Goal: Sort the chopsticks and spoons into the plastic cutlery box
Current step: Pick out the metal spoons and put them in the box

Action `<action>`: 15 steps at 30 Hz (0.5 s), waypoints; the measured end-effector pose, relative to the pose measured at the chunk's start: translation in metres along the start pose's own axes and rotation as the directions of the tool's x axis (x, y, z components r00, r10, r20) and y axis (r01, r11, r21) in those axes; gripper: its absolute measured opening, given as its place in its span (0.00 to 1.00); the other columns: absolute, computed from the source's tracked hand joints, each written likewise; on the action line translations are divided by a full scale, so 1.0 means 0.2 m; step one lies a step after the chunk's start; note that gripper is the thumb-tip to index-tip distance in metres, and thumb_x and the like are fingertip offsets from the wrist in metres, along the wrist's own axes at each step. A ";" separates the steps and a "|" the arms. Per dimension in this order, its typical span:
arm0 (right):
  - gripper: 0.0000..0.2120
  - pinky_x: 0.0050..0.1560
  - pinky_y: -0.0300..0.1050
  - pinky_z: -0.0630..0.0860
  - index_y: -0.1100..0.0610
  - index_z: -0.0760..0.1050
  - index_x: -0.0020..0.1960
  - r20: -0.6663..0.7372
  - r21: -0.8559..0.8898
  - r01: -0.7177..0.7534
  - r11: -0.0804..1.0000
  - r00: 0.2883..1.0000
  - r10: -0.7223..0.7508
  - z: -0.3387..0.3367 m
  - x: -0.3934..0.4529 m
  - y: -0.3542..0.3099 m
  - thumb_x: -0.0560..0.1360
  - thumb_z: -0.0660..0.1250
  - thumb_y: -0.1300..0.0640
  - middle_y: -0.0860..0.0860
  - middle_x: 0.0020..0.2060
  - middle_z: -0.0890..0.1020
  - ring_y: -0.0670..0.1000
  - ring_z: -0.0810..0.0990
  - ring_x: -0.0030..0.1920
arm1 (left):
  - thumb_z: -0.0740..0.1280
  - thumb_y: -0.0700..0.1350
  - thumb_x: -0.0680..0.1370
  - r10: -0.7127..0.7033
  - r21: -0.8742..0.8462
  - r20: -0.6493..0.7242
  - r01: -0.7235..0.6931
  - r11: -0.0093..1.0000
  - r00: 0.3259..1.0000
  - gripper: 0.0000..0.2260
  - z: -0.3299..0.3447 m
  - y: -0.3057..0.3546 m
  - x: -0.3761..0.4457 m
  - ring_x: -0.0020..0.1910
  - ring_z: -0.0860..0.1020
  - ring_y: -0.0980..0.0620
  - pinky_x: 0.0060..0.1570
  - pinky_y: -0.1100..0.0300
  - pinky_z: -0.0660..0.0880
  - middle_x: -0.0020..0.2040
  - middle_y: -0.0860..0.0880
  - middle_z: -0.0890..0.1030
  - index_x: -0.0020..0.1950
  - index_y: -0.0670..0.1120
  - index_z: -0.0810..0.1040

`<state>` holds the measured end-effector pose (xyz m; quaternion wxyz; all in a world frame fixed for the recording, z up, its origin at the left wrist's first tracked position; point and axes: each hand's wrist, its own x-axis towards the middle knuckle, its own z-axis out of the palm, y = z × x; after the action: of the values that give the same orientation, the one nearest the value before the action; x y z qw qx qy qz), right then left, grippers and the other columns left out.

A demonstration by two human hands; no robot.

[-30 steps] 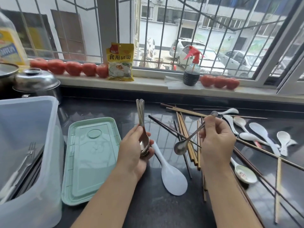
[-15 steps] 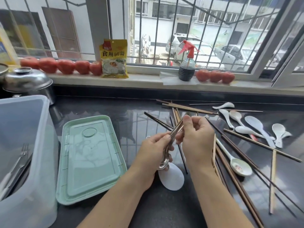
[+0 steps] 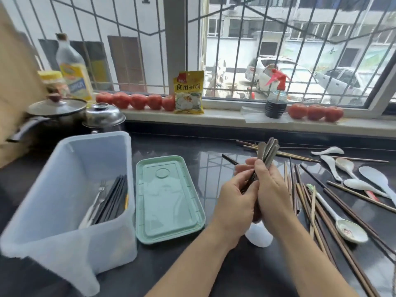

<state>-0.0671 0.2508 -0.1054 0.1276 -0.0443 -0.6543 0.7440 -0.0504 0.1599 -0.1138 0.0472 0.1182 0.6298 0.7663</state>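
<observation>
Both hands hold one bundle of metal spoons [image 3: 269, 152] upright over the dark counter; the handles stick up above my fingers and the bowls are hidden between my palms. My left hand [image 3: 235, 202] grips the lower part, and my right hand [image 3: 271, 189] wraps the bundle from the right. The translucent plastic cutlery box [image 3: 64, 239] stands at the left with a fork [image 3: 97, 198] and dark chopsticks [image 3: 113, 198] inside. Loose wooden and dark chopsticks [image 3: 321, 213] lie scattered at the right among white ceramic spoons [image 3: 351, 229].
The box's green lid [image 3: 169, 202] lies flat between the box and my hands. A white plastic rice paddle [image 3: 260, 236] lies under my wrists. Pots [image 3: 57, 116] stand at the back left. Tomatoes [image 3: 137, 101], a yellow packet [image 3: 188, 93] and a spray bottle [image 3: 276, 99] line the windowsill.
My right hand brought its single metal spoon over to the bundle in my left hand, and both hands now hold the bundle together. The view has swung left, showing more of the box.
</observation>
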 end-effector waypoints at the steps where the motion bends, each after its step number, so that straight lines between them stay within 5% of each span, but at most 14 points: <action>1: 0.14 0.51 0.53 0.82 0.56 0.80 0.51 0.028 0.016 -0.003 1.000 1.000 0.003 0.04 -0.04 -0.07 0.85 0.58 0.52 0.56 0.47 0.86 0.55 0.85 0.48 | 0.65 0.44 0.85 0.024 0.009 -0.015 -0.024 1.000 1.000 0.12 -0.02 0.05 -0.04 0.44 0.83 0.52 0.39 0.59 0.80 0.50 0.47 0.86 0.66 0.54 0.81; 5: 0.16 0.42 0.47 0.79 0.58 0.82 0.44 0.289 0.045 0.117 0.992 0.949 -0.125 0.32 -0.21 -0.41 0.84 0.59 0.56 0.56 0.42 0.85 0.52 0.82 0.40 | 0.67 0.41 0.81 0.158 0.215 -0.037 -0.147 0.966 0.987 0.11 -0.25 0.38 -0.25 0.31 0.78 0.57 0.31 0.64 0.74 0.37 0.57 0.80 0.62 0.52 0.79; 8: 0.14 0.46 0.55 0.80 0.62 0.78 0.51 0.459 -0.046 0.232 0.972 0.869 -0.186 0.68 -0.29 -0.57 0.85 0.58 0.54 0.54 0.41 0.85 0.53 0.83 0.42 | 0.65 0.42 0.82 0.127 0.462 -0.101 -0.067 0.885 0.987 0.05 -0.56 0.68 -0.36 0.29 0.81 0.53 0.25 0.60 0.75 0.37 0.49 0.81 0.55 0.50 0.76; 10: 0.11 0.49 0.59 0.79 0.53 0.76 0.50 0.512 -0.169 0.392 0.904 0.819 -0.259 0.94 -0.33 -0.61 0.83 0.58 0.48 0.52 0.44 0.84 0.54 0.83 0.47 | 0.62 0.47 0.81 0.174 0.712 -0.155 -0.012 0.702 0.972 0.08 -0.79 0.83 -0.39 0.41 0.85 0.45 0.37 0.52 0.82 0.46 0.46 0.84 0.58 0.49 0.77; 12: 0.10 0.45 0.45 0.74 0.50 0.73 0.49 0.555 -0.266 0.499 0.825 0.779 -0.293 1.17 -0.38 -0.63 0.84 0.57 0.48 0.47 0.43 0.80 0.50 0.79 0.46 | 0.58 0.53 0.78 0.229 0.894 -0.183 0.066 0.442 0.956 0.20 -0.98 0.92 -0.45 0.53 0.83 0.41 0.53 0.45 0.81 0.55 0.44 0.83 0.64 0.45 0.77; 13: 0.10 0.41 0.40 0.70 0.51 0.73 0.50 0.562 -0.291 0.518 0.804 0.773 -0.295 1.26 -0.41 -0.64 0.85 0.57 0.49 0.45 0.42 0.78 0.47 0.78 0.45 | 0.58 0.52 0.79 0.258 0.913 -0.202 0.086 0.399 0.945 0.19 -1.06 0.95 -0.46 0.52 0.83 0.41 0.52 0.45 0.81 0.54 0.43 0.83 0.63 0.43 0.77; 15: 0.13 0.40 0.40 0.69 0.54 0.73 0.49 0.598 -0.284 0.508 0.813 0.757 -0.264 1.39 -0.43 -0.64 0.85 0.57 0.48 0.46 0.40 0.78 0.47 0.77 0.42 | 0.58 0.44 0.85 0.280 0.823 -0.217 0.022 0.568 0.935 0.07 -1.18 0.96 -0.49 0.36 0.83 0.46 0.35 0.49 0.80 0.43 0.42 0.81 0.54 0.44 0.75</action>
<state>-0.0323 -0.0241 0.0507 0.0829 0.2760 -0.8048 0.5189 0.0026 -0.1251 0.0198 -0.1733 0.0454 0.8986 0.4006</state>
